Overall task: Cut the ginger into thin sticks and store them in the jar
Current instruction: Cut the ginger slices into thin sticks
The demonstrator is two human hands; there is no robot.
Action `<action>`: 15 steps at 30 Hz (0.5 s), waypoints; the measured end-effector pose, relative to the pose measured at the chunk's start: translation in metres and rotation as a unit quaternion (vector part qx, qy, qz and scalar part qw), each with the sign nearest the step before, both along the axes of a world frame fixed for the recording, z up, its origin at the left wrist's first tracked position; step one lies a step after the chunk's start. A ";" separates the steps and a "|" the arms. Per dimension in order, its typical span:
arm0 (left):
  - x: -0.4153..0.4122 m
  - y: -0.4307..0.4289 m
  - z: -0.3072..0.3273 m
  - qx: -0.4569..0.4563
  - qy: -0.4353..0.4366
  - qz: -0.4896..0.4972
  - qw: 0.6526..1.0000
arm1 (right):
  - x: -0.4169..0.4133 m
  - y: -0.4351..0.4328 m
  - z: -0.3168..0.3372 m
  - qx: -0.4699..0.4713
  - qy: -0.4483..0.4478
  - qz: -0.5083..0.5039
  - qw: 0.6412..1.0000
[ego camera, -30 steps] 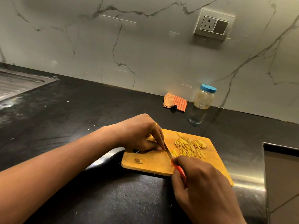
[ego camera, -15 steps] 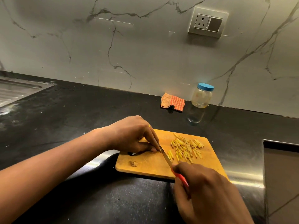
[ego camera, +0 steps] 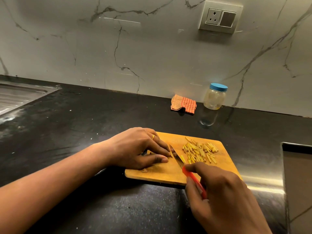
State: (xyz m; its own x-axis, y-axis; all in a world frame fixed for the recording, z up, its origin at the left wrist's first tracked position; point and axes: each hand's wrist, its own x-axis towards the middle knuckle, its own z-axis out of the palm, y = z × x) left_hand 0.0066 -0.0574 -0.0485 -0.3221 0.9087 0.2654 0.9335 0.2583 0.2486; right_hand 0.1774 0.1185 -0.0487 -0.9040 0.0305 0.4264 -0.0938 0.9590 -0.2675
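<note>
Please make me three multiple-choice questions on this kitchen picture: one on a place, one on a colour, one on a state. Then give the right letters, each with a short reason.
1. Where does the jar stand?
A) on the cutting board
B) at the back of the counter, right of the checked cloth
C) in the sink

2. What colour is the knife handle?
A) black
B) red
C) green

3. In what state is the jar?
A) closed, lid on
B) open, lid on the counter
C) open, lid on the cutting board

Answers:
1 B: it stands by the wall, beside the cloth.
2 B: red shows out of the right hand that grips it.
3 A: the blue lid sits on the jar's mouth.
</note>
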 end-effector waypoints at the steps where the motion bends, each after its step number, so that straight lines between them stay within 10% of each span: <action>1: 0.001 0.000 0.000 0.004 -0.003 0.000 1.000 | 0.000 -0.001 0.000 0.000 -0.002 -0.002 1.000; 15: 0.005 0.001 0.000 0.020 -0.019 0.004 1.000 | 0.001 -0.009 0.003 0.006 -0.043 -0.003 0.999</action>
State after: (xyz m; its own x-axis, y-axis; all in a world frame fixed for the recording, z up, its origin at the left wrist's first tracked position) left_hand 0.0117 -0.0562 -0.0485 -0.3407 0.8945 0.2895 0.9210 0.2555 0.2941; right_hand 0.1783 0.1097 -0.0457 -0.9370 0.0312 0.3480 -0.0656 0.9626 -0.2629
